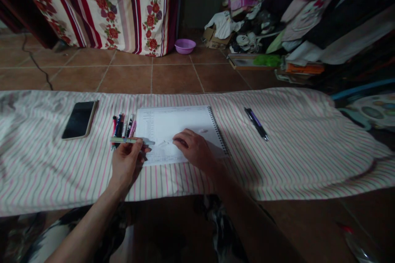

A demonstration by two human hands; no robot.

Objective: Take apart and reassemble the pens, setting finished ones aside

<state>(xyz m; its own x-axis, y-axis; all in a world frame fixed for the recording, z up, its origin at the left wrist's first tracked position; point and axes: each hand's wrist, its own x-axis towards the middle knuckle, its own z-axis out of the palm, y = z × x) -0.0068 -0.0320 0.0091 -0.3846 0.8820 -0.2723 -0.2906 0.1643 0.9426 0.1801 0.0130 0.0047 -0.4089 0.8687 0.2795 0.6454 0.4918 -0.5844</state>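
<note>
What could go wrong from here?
The left hand, holding a pale green pen, might knock the loose pens lying close by. The right hand could brush the small pale bits off the spiral notebook onto the striped cloth.

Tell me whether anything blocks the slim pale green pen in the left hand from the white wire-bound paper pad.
Nothing visible does: the pen overlaps the pad on its left side. Farther right, small whitish shapes and the right hand cover part of it.

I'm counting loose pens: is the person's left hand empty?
No, the left hand holds a light green pen between thumb and fingers.
</note>
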